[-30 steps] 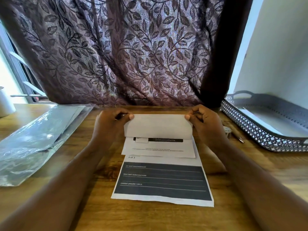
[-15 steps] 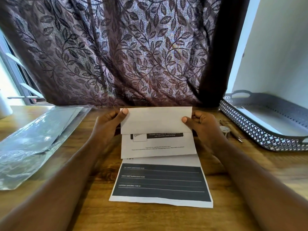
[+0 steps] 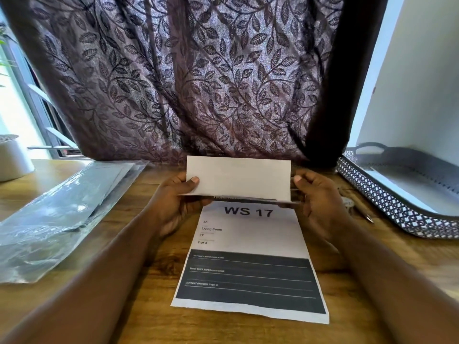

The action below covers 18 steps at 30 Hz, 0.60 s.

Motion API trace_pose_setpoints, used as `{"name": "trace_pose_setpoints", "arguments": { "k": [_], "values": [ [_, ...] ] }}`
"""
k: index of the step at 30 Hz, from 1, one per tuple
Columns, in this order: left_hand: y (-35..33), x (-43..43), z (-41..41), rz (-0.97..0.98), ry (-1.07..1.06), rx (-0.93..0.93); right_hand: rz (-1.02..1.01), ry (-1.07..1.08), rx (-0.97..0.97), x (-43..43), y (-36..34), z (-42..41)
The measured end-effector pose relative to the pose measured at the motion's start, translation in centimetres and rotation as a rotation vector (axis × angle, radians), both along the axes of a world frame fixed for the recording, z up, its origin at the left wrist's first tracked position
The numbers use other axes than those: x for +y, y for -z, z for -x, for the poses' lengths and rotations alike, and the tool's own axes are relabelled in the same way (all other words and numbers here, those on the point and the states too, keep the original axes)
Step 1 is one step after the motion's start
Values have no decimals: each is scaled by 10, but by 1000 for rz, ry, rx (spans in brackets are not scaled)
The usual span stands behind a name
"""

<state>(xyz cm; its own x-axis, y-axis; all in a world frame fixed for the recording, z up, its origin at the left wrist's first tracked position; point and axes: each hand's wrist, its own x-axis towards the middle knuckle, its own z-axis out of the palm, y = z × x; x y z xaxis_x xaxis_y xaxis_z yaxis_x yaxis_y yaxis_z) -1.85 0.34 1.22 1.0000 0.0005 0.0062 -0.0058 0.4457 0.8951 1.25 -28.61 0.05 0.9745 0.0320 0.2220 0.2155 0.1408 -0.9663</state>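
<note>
Both hands are on the sheet point(image 3: 248, 234). It lies print-up in the middle of the counter point(image 3: 129, 314), with the near end flat and the far flap point(image 3: 238, 176) standing upright. The left grip point(image 3: 173, 207) pinches the flap's left edge, thumb on the front face and fingers curled behind. The right grip point(image 3: 320, 202) pinches the right edge the same way. The crease between them is blurred, so it is hard to call whether one layer or two is lifted.

It looks like a fold being worked. Doing it well calls for level hands and edges squared to the flat part's sides, then a press along the crease from the middle outward.

Plastic sleeves point(image 3: 62, 219) lie to the left, well apart, and a tray point(image 3: 397, 209) sits to the right. A pen point(image 3: 367, 216) lies just beside the right wrist, near where that hand may land. The curtain point(image 3: 186, 83) hangs just behind the flap and could catch it.
</note>
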Motion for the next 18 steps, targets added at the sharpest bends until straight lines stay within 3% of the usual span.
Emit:
{"name": "trace_pose_setpoints", "arguments": {
  "k": [4, 8, 14, 18],
  "values": [
    [3, 5, -6, 186, -19, 23, 36, -232, 36, 0, 1, 3],
    [7, 6, -9, 224, -36, 40, 52, -286, 17, 4, 2, 4],
    [2, -3, -1, 88, 76, -12, 103, -132, -7, 7, 2, 4],
    [0, -9, 2, -111, -71, -73, 150, -89, -3, 8, 2, 3]
  ]
}}
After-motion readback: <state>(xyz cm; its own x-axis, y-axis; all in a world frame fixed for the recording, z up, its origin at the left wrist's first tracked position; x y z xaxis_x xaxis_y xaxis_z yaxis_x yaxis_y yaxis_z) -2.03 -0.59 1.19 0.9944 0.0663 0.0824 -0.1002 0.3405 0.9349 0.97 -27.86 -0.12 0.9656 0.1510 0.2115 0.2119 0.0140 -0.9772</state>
